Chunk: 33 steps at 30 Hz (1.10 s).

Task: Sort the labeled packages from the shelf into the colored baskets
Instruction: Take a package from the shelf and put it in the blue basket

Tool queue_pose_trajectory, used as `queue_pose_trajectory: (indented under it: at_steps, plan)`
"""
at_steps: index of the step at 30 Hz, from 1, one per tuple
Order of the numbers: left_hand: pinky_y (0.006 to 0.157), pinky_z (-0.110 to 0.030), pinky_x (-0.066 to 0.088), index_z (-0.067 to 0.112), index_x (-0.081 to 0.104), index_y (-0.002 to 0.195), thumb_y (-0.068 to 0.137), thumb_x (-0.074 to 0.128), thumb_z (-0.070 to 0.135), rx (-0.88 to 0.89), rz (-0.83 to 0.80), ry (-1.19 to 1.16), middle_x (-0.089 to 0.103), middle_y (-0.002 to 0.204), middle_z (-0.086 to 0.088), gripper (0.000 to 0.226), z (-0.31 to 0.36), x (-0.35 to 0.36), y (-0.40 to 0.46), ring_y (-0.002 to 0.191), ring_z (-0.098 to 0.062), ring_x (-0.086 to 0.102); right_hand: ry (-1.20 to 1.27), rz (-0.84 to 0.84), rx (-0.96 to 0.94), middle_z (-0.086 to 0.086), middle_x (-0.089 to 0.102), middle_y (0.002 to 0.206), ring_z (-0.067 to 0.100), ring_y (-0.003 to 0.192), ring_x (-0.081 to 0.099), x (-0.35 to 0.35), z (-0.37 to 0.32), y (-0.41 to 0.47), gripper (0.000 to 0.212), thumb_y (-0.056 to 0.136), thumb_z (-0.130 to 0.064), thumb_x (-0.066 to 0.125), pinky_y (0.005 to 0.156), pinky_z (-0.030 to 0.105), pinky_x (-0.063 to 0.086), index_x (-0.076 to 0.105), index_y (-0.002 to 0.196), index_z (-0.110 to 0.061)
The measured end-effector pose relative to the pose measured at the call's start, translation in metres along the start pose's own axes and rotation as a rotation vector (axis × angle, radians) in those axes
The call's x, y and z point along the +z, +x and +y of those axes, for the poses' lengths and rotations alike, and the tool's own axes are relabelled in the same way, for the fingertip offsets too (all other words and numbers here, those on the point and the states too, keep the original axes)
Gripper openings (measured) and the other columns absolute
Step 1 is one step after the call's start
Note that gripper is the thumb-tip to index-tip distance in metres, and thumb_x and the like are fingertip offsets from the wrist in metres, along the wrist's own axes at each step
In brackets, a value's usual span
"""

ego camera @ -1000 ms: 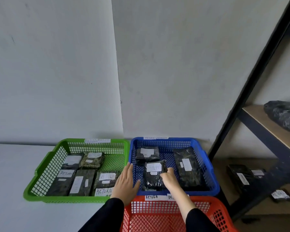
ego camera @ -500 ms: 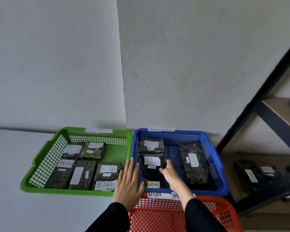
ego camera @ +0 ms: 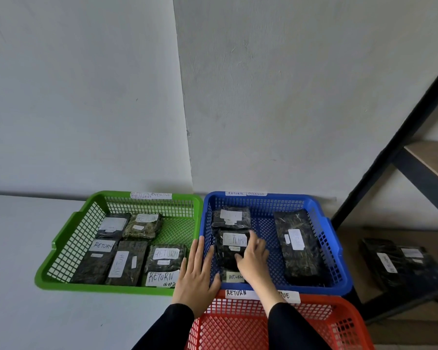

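Note:
A black package labeled RETURN lies flat in the blue basket, in front of another labeled package and left of a long one. My right hand rests on the RETURN package's right side with fingers spread, not gripping it. My left hand lies flat with fingers apart on the blue basket's front left corner. The green basket to the left holds several RETURN packages. A red basket sits nearest me; its visible part holds nothing.
A black metal shelf frame with wooden boards stands at the right. More labeled black packages lie on its lowest board. The baskets sit on a white surface against a white wall.
The RETURN package went from held above the blue basket to lying flat in it. My right hand's fingers have spread off it. My left hand stayed at the basket's corner.

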<state>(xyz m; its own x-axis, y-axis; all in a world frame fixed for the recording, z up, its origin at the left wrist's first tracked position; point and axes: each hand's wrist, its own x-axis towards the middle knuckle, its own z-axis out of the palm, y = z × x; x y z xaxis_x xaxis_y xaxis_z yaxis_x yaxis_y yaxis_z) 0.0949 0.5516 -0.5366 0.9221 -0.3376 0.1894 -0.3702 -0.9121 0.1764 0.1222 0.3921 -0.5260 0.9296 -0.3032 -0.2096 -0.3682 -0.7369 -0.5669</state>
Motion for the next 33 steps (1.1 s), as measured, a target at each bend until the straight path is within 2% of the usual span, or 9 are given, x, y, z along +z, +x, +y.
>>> queue_pose_trajectory:
  at_steps: [2, 4, 8, 15, 24, 27, 29, 31, 33]
  plan:
    - [0.096, -0.045, 0.046, 0.014, 0.029, 0.141, 0.083, 0.035, 0.045, 0.010, 0.012, 0.004, 0.005, 0.154, -0.009, 0.066, -0.001, 0.002, 0.000, 0.141, -0.021, 0.006, -0.159, 0.123, -0.188, 0.012, 0.028, 0.141, 0.029, 0.125, 0.034, -0.001, -0.002, -0.004, 0.063, 0.087, -0.019, 0.060, 0.093, 0.035, 0.047, 0.026, 0.140, -0.025]
    - [0.097, -0.046, 0.046, 0.015, 0.027, 0.142, 0.084, 0.035, 0.045, 0.016, 0.013, 0.004, 0.003, 0.154, -0.009, 0.066, -0.002, 0.003, 0.000, 0.142, -0.021, 0.005, -0.229, 0.123, -0.269, 0.010, 0.029, 0.143, 0.029, 0.126, 0.034, -0.001, -0.004, -0.007, 0.056, 0.087, -0.020, 0.059, 0.091, 0.038, 0.049, 0.035, 0.137, -0.029]
    - [0.096, -0.046, 0.047, 0.015, 0.028, 0.141, 0.084, 0.035, 0.044, 0.019, 0.018, 0.002, 0.003, 0.154, -0.009, 0.065, -0.001, 0.005, 0.000, 0.142, -0.022, 0.006, -0.246, -0.001, -0.240, 0.004, 0.017, 0.150, 0.028, 0.132, 0.026, -0.003, -0.004, -0.005, 0.052, 0.091, -0.027, 0.053, 0.098, 0.041, 0.044, 0.033, 0.139, -0.035]
    - [0.095, -0.046, 0.048, 0.015, 0.029, 0.140, 0.084, 0.035, 0.044, 0.015, 0.020, 0.005, 0.003, 0.154, -0.010, 0.063, -0.001, 0.003, 0.000, 0.141, -0.022, 0.006, -0.230, -0.178, -0.184, 0.003, 0.016, 0.151, 0.030, 0.136, 0.021, 0.003, -0.003, 0.000, 0.047, 0.095, -0.019, 0.049, 0.093, 0.040, 0.045, 0.038, 0.138, -0.035]
    - [0.094, -0.044, 0.049, 0.016, 0.032, 0.139, 0.083, 0.036, 0.043, 0.015, -0.006, 0.003, 0.004, 0.154, -0.009, 0.062, 0.000, 0.001, -0.001, 0.141, -0.022, 0.007, -0.100, -0.166, -0.165, 0.005, 0.022, 0.147, 0.028, 0.136, 0.019, -0.003, -0.003, 0.001, 0.043, 0.094, -0.025, 0.051, 0.101, 0.039, 0.037, 0.042, 0.136, -0.028]
    - [0.093, -0.044, 0.050, 0.017, 0.031, 0.139, 0.084, 0.035, 0.044, 0.003, -0.013, 0.010, 0.005, 0.154, -0.010, 0.062, -0.001, 0.000, 0.000, 0.141, -0.022, 0.007, -0.080, -0.056, -0.220, 0.004, 0.036, 0.125, 0.024, 0.121, 0.034, -0.018, -0.002, -0.002, 0.031, 0.090, -0.022, 0.058, 0.086, 0.026, 0.040, 0.050, 0.120, -0.023]
    - [0.094, -0.045, 0.049, 0.017, 0.031, 0.139, 0.084, 0.035, 0.044, -0.002, -0.028, 0.010, 0.005, 0.154, -0.009, 0.061, 0.000, -0.002, 0.002, 0.141, -0.022, 0.007, -0.070, -0.194, -0.242, 0.002, 0.042, 0.111, 0.022, 0.109, 0.047, -0.026, -0.002, -0.003, 0.021, 0.088, -0.013, 0.059, 0.080, 0.028, 0.045, 0.055, 0.107, -0.020]
    - [0.094, -0.045, 0.047, 0.016, 0.032, 0.138, 0.084, 0.035, 0.043, 0.010, -0.027, 0.005, 0.003, 0.155, -0.009, 0.061, 0.000, -0.002, 0.001, 0.141, -0.022, 0.006, -0.102, -0.408, -0.240, 0.006, 0.054, 0.110, 0.021, 0.096, 0.055, -0.027, -0.006, -0.006, 0.019, 0.087, -0.006, 0.056, 0.072, 0.027, 0.046, 0.060, 0.103, -0.015]
    - [0.093, -0.043, 0.046, 0.016, 0.033, 0.137, 0.082, 0.035, 0.044, 0.000, -0.062, -0.011, 0.001, 0.155, -0.010, 0.062, 0.000, -0.003, 0.002, 0.142, -0.022, 0.005, -0.124, -0.494, -0.213, 0.007, 0.061, 0.113, 0.019, 0.091, 0.057, -0.024, -0.011, -0.010, 0.019, 0.089, -0.004, 0.052, 0.069, 0.025, 0.041, 0.062, 0.103, -0.012]
